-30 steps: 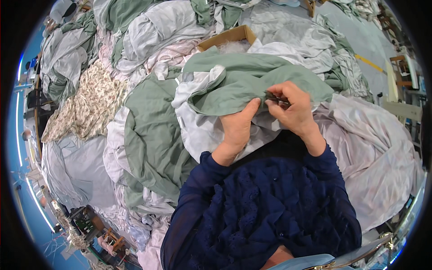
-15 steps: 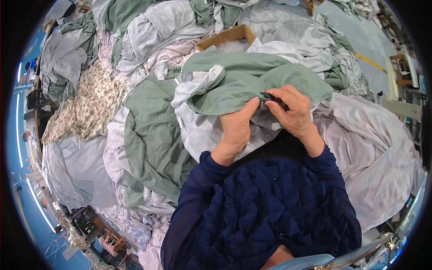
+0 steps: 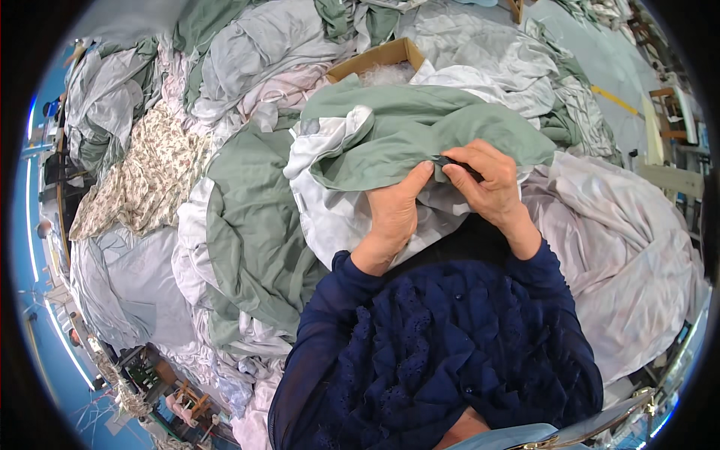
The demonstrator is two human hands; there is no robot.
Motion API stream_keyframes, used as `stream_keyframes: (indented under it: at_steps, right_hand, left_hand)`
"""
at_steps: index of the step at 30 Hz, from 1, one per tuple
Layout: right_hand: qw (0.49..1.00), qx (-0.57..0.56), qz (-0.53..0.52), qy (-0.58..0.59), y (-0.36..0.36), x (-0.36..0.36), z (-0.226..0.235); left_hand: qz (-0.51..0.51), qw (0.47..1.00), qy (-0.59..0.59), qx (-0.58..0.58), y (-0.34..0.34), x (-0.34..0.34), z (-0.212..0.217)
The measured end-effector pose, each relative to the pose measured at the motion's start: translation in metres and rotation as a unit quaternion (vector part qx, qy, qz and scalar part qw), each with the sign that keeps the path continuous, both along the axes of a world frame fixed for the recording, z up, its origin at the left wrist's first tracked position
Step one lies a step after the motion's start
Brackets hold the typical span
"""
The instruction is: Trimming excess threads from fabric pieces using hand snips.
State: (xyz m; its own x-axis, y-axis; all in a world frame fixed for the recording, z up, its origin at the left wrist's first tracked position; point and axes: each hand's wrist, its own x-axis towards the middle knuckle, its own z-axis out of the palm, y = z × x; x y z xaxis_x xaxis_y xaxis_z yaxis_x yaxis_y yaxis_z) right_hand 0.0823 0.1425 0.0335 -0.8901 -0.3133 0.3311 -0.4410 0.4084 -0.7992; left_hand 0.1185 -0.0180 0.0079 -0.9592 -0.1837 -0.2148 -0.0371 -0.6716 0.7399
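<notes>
Green fabric with a white underside is spread in front of me, its near edge gathered up at my hands. My left hand pinches that edge, thumb on top and the other fingers hidden beneath the cloth. Just to its right, my right hand is closed around a small black tool that looks like thread snips. Its tip points left and meets the cloth edge beside my left thumb. Most of the tool is covered by my right fingers, so I cannot see whether its blades are apart.
Behind the green fabric stands a cardboard box holding pale thread fluff. Heaped cloth surrounds me: a green and white piece and floral fabric on the left, a pale pinkish pile on the right. A wooden stool stands far right.
The black tool has turned slightly in my right hand, and its tip shows less spread. My left hand stays on the edge. At the far upper left, a blurred grey shape has come into view.
</notes>
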Motion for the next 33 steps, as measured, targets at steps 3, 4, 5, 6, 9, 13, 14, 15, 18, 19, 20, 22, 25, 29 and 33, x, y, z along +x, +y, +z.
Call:
stream_keyframes:
  at_steps: [3,4,5,6,9,13,14,15,18,19,20,22,25,29,33]
  right_hand:
    - [1.0,0.009,-0.003,-0.011,0.0,0.0,0.001]
    - [1.0,0.008,-0.002,-0.006,0.001,0.0,0.001]
    - [1.0,0.007,-0.001,-0.001,0.001,0.0,0.001]
    - [1.0,0.007,-0.002,-0.001,0.001,0.0,0.0]
    - [1.0,0.012,-0.007,-0.01,0.003,0.0,-0.001]
    - [0.998,-0.032,-0.035,-0.039,0.008,-0.002,-0.005]
    - [0.996,-0.043,-0.056,-0.053,0.01,-0.002,-0.006]
    - [0.996,-0.043,-0.057,-0.053,0.012,-0.003,-0.008]
    - [0.995,-0.048,-0.053,-0.077,0.014,-0.004,-0.012]
    - [0.989,-0.081,-0.06,-0.106,0.011,-0.004,-0.011]
    - [0.982,-0.113,-0.067,-0.136,0.008,-0.003,-0.01]
    - [0.982,-0.102,-0.055,-0.15,0.007,-0.003,-0.007]
    - [0.972,-0.122,-0.034,-0.198,0.006,-0.002,-0.008]
    - [0.954,-0.148,-0.016,-0.262,0.009,0.001,-0.011]
    - [0.954,-0.149,-0.006,-0.262,0.007,0.004,-0.011]
  left_hand:
    - [0.0,1.0,-0.002,-0.001,0.0,0.001,-0.001]
    - [0.0,1.0,-0.003,-0.002,0.0,0.001,-0.001]
    - [0.002,1.0,-0.006,-0.002,0.0,0.001,-0.001]
    - [0.004,1.0,-0.009,-0.003,0.001,0.002,-0.001]
    - [0.0,1.0,-0.013,-0.007,0.001,0.001,-0.001]
    - [0.008,1.0,-0.017,0.0,0.001,0.0,-0.001]
    - [0.004,1.0,-0.022,-0.001,0.0,0.0,-0.001]
    - [-0.001,1.0,-0.028,-0.001,0.0,0.0,-0.002]
    - [-0.003,0.999,-0.033,0.026,0.001,-0.001,-0.002]
    - [-0.003,0.999,-0.033,0.025,-0.001,-0.001,-0.004]
    - [-0.011,0.998,-0.044,0.036,-0.003,0.0,-0.005]
    - [-0.021,0.997,-0.054,0.046,-0.005,0.001,-0.008]
    - [-0.025,0.995,-0.061,0.078,-0.005,0.002,-0.009]
    - [-0.03,0.992,-0.072,0.101,-0.004,0.003,-0.007]
    - [-0.039,0.989,-0.084,0.112,-0.004,0.006,-0.01]
